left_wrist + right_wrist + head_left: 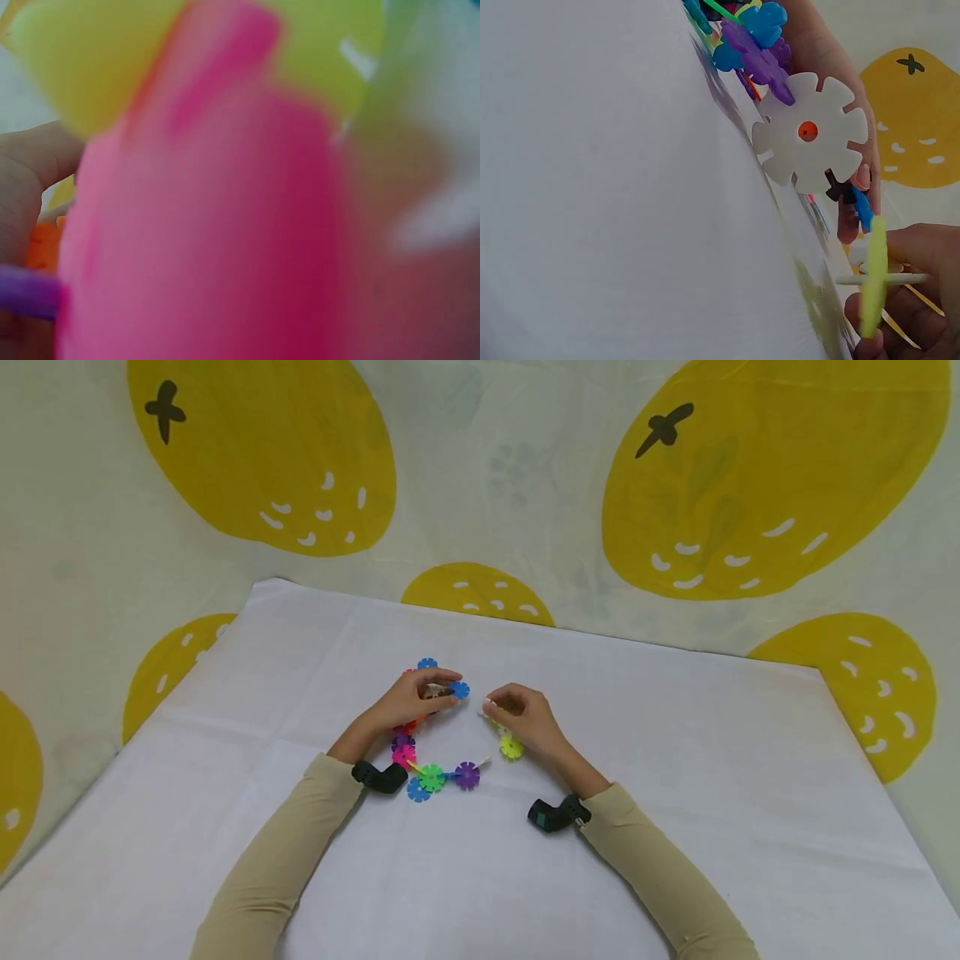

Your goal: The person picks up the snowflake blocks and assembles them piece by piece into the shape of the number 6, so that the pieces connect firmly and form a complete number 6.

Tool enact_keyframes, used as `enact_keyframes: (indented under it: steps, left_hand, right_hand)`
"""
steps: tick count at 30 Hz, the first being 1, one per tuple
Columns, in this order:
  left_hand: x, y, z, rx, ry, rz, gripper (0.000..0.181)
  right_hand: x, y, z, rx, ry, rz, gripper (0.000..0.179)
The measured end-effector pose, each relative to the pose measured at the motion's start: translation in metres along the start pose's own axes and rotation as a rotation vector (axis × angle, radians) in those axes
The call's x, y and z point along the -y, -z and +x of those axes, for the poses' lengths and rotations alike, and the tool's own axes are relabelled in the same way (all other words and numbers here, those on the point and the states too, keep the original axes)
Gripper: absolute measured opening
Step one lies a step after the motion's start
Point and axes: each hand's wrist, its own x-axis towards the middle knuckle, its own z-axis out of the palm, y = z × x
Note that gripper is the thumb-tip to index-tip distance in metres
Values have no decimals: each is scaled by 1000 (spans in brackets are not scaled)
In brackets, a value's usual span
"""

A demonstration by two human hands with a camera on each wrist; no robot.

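A curved chain of flat, notched plastic discs point(431, 777) lies on the white cloth: pink, green, blue and purple ones joined by thin sticks. My left hand point(442, 689) grips the chain's far end, beside a blue disc point(459, 690). My right hand point(495, 706) pinches a thin white stick point(881, 279) carrying a yellow-green disc point(871, 277), a short gap to the right of the left hand. In the right wrist view a white disc point(810, 131) with an orange centre stands on edge in front of the left hand. The left wrist view is filled by a blurred pink disc point(202, 225).
The white cloth point(675, 760) covers the table; its far edge meets a backdrop printed with large yellow fruit shapes point(750, 477). Black wrist cameras point(555, 814) sit on both beige sleeves. No other loose pieces show on the cloth.
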Motion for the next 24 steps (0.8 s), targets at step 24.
enact_keyframes:
  steps: [24]
  left_hand:
    - [1, -2, 0, 38, -13, 12, 41]
  right_hand:
    - [2, -9, 8, -58, -8, 16, 21]
